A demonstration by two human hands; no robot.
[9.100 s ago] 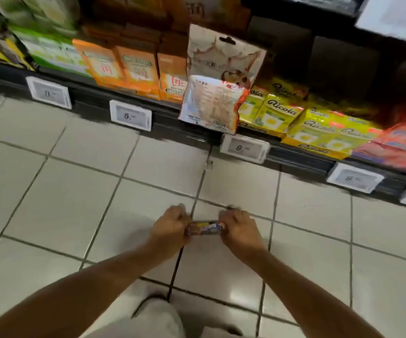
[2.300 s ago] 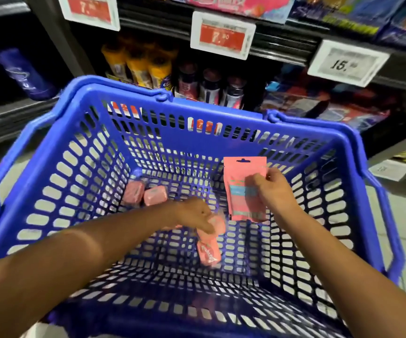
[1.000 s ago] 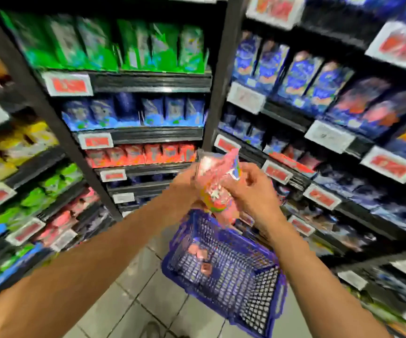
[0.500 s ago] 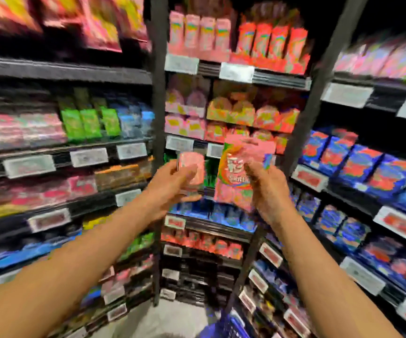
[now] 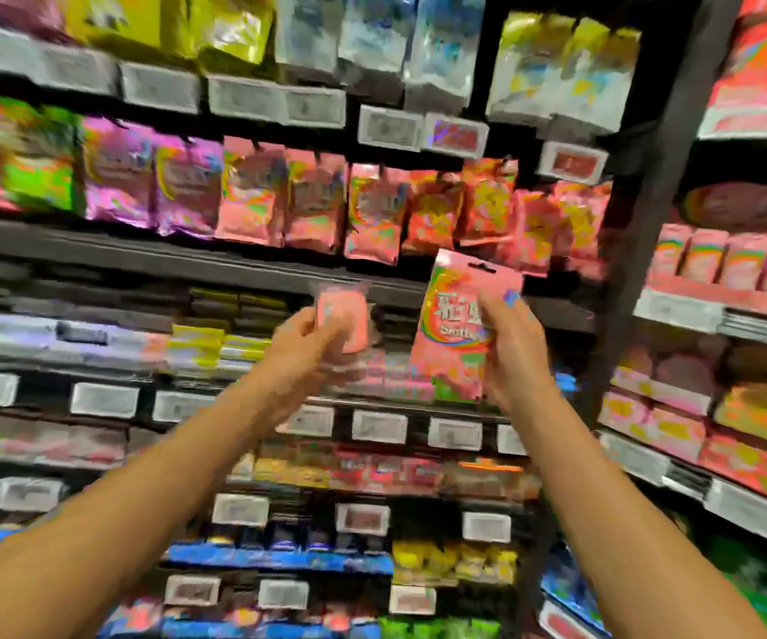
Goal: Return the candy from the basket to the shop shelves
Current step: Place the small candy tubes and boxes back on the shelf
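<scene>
Both arms are raised in front of the candy shelves. My left hand (image 5: 307, 343) grips a small pink candy pack (image 5: 349, 315), fingers curled round its lower left side. My right hand (image 5: 513, 348) holds a larger pink Skittles pouch (image 5: 453, 325) upright by its right edge, its hang hole at the top. The pouch is just below a row of similar pink hanging pouches (image 5: 372, 209) on the shelf above. The basket is out of view.
Shelves packed with candy bags fill the view, with white price tags (image 5: 379, 426) along each rail. A dark upright post (image 5: 648, 214) divides this bay from a right-hand bay holding pink boxes (image 5: 731, 265). The picture is blurred by motion.
My view has swung up and left along the shelves. Both hands have kept their packs and risen closer to the row of pink pouches; the basket has dropped out of sight.
</scene>
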